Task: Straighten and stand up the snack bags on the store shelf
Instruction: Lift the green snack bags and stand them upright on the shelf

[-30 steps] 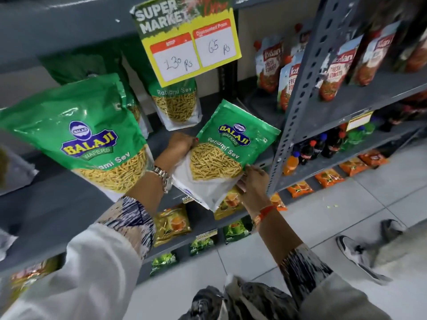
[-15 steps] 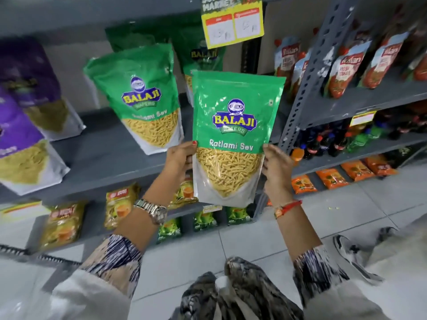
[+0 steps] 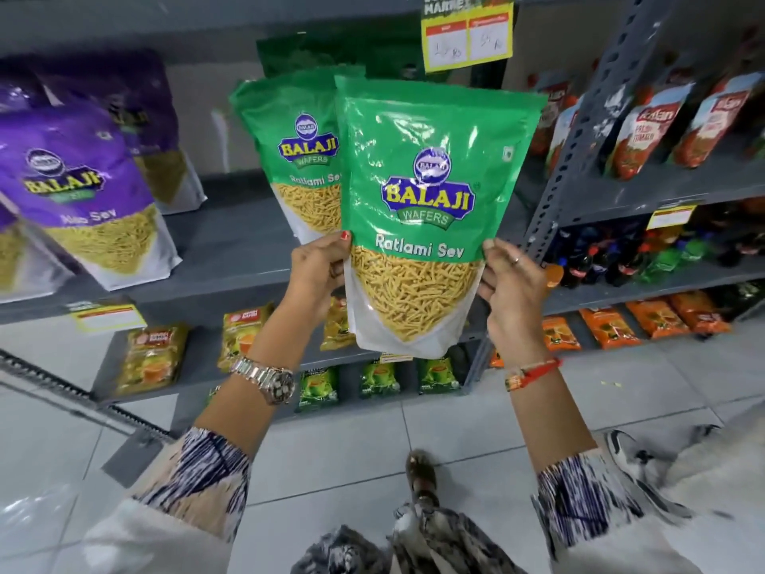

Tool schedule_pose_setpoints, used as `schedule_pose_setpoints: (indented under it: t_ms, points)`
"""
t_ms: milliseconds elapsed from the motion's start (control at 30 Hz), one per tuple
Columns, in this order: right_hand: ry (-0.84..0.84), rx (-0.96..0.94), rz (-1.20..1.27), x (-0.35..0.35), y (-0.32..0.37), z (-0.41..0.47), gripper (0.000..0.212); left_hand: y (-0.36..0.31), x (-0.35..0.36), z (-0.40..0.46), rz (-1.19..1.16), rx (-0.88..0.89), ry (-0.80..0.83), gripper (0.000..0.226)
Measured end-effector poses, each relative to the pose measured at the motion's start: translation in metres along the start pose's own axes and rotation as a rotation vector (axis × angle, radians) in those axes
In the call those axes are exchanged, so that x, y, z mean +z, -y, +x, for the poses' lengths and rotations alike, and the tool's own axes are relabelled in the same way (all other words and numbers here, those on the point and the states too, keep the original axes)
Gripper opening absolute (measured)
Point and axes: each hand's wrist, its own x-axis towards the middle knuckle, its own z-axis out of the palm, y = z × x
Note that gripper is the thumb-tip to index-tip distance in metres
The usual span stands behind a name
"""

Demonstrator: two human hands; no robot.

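We're in a shop here, a grocery aisle by the look of it. Grey metal shelves (image 3: 232, 242) run across in tiers, stocked with rows of the same packaged snacks: purple bags (image 3: 82, 192) on the left, green bags (image 3: 289, 151) in the middle, red pouches (image 3: 645, 130) far right. A yellow price sign (image 3: 467, 35) hangs up top, soft drink bottles (image 3: 621, 263) line a lower shelf, and pale floor tiles (image 3: 352, 441) spread underneath.

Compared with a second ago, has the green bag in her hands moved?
Yes. The green bag was lying tilted low by the grey upright post; now it is lifted and turned upright, held between the left hand and right hand.
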Motion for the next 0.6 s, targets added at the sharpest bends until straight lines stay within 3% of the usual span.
schedule_pose_setpoints:
  t_ms: [167,367,600]
  points:
    - [-0.05,0.067,-0.031,-0.006,-0.02,0.01,0.009,0.024,-0.001,0.008,0.05,-0.055,0.009,0.018]
    - [-0.066,0.104,-0.102,0.002,-0.028,0.057,0.029,0.025,0.021,0.042,0.019,-0.139,-0.026,0.018]
    - [-0.11,0.056,-0.099,0.017,-0.018,0.14,0.029,0.007,0.063,0.105,0.039,-0.109,0.005,0.031]
